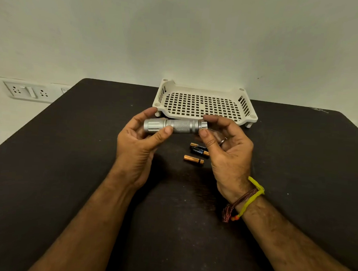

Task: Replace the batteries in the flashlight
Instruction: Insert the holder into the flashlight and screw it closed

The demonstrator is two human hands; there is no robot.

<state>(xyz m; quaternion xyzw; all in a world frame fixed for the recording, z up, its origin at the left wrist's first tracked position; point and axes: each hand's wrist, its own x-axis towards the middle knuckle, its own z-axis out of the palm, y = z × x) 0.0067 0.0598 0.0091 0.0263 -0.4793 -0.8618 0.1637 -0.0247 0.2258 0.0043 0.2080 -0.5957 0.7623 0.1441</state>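
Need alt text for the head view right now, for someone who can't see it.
Both hands hold a silver flashlight level above a dark table: the left hand grips its head end, the right hand pinches its tail cap. Three small batteries lie below; a white perforated tray sits behind.

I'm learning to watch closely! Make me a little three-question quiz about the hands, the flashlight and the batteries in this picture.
1. True or false: the flashlight is lying flat on the table.
2. How many batteries can you count on the table?
3. Which hand pinches the tail cap end of the flashlight: A) left hand B) right hand C) neither?

Key:
1. False. Both hands hold it in the air, in front of the white basket.
2. Three: two close together, one alone nearer the person.
3. B. The left hand grips the wide head end.
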